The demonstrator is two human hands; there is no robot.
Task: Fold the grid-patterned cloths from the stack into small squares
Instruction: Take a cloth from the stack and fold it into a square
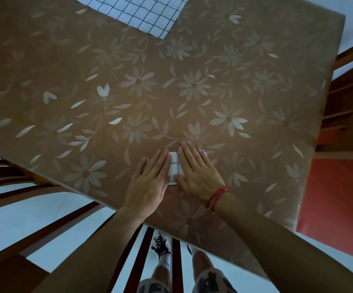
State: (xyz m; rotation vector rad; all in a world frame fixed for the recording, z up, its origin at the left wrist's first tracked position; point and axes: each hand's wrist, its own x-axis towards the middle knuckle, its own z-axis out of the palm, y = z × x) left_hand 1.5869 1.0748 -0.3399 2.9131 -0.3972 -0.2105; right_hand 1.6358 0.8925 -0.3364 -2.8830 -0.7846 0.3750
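Observation:
A small folded grid-patterned cloth (175, 167) lies near the table's front edge, white with dark lines. My left hand (150, 182) rests flat on its left part, fingers together and extended. My right hand (196, 170), with a red band at the wrist, lies flat on its right part. Only a narrow strip of the cloth shows between the two hands, plus a corner past my right fingers. The stack of unfolded grid cloths (141, 11) lies at the far edge of the table, partly cut off by the frame's top.
The table carries a brown cloth with pale flowers (171, 92). Dark wooden chairs stand at the lower left (44, 199) and at the right (344, 106). A red surface (336, 197) lies at the right. My legs and shoes show below the table edge.

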